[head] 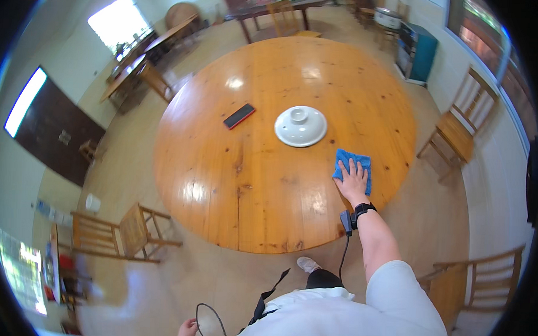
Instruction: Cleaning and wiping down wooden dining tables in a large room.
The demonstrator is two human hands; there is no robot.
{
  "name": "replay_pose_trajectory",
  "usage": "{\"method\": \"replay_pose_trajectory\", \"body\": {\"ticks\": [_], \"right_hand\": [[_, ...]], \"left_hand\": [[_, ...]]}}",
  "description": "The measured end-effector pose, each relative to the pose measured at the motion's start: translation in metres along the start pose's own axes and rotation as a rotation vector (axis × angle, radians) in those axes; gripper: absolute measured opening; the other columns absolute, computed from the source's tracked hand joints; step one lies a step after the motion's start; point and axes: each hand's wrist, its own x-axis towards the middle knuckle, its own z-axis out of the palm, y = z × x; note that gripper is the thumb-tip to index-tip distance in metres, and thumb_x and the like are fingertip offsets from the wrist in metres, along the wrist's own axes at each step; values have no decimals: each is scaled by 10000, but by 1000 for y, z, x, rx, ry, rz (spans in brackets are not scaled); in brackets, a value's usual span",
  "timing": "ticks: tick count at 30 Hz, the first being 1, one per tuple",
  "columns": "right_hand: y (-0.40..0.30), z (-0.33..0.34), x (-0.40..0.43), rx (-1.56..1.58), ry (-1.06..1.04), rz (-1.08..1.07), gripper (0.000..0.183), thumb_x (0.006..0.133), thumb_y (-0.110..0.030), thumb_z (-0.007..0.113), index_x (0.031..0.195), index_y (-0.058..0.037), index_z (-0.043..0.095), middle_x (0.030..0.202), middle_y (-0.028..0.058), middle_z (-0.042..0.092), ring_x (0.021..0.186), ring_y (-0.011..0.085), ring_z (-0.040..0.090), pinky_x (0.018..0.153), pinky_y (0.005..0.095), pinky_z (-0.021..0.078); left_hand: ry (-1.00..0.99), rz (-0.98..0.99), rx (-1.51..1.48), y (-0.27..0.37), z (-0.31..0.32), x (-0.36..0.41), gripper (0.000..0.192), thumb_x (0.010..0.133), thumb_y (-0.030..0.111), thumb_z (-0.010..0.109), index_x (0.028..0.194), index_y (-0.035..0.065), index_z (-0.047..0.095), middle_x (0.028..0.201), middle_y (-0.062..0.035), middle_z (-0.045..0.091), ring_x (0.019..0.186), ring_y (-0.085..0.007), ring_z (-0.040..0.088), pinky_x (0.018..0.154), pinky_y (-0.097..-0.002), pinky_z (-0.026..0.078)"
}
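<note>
My right hand (pixel 354 182) holds a folded blue cloth (pixel 343 158) down against the right part of a round wooden table (pixel 268 181), its fingers spread over the fabric. A black band with a small corded device (pixel 347 222) is on that wrist. Low by my left side, my left hand (pixel 187 331) is partly cut off by the picture's bottom edge. Its fingertips are beside a looped black cable (pixel 211 307); whether they grip it is unclear. Near the table's middle lies a white ceramic lid (pixel 300 130), knob up. To its left is a dark smartphone with a red edge (pixel 239 116).
Wooden chairs stand around the table: one at lower left (pixel 133 232), one at right (pixel 459 130), another at lower right (pixel 482 282). A teal cabinet (pixel 422 53) is by the right wall. Farther back is a dark table (pixel 274 8). A white bin (pixel 92 202) sits at left.
</note>
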Motion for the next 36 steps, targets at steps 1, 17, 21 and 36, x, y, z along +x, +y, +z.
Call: {"method": "replay_pose_trajectory", "body": {"ticks": [1, 17, 21, 36], "right_hand": [[11, -7, -16, -20, -4, 68, 654, 855, -535, 500, 1431, -266, 346, 1504, 119, 271, 1367, 358, 241, 1082, 571, 172], [-33, -83, -245, 934, -374, -19, 298, 914, -274, 534, 1147, -103, 605, 1215, 114, 599, 1028, 321, 604, 900, 394, 473], [18, -131, -284, 1830, -457, 260, 436, 981, -366, 416, 1275, -54, 497, 1234, 124, 583, 1082, 266, 593, 926, 402, 474], [193, -255, -395, 2286, -107, 444, 605, 981, -500, 309, 1392, -58, 360, 1352, 117, 488, 1219, 262, 502, 1027, 456, 399]], "left_hand": [[-15, 96, 22, 12, -7, 12, 312, 860, 215, 616, 1138, 80, 575, 863, -11, 651, 733, -108, 590, 607, -263, 445], [-241, 857, 298, 282, -26, 38, 328, 845, 97, 614, 1159, 11, 576, 951, -66, 643, 879, -150, 605, 787, -277, 497], [-461, 1025, 403, 377, 53, -25, 357, 873, 144, 619, 1197, 9, 553, 1063, -100, 636, 973, -171, 603, 858, -290, 483], [-1595, 847, 224, 508, 406, -329, 429, 950, 155, 517, 1343, 22, 409, 1274, -53, 524, 1159, -155, 513, 997, -328, 405]]}}
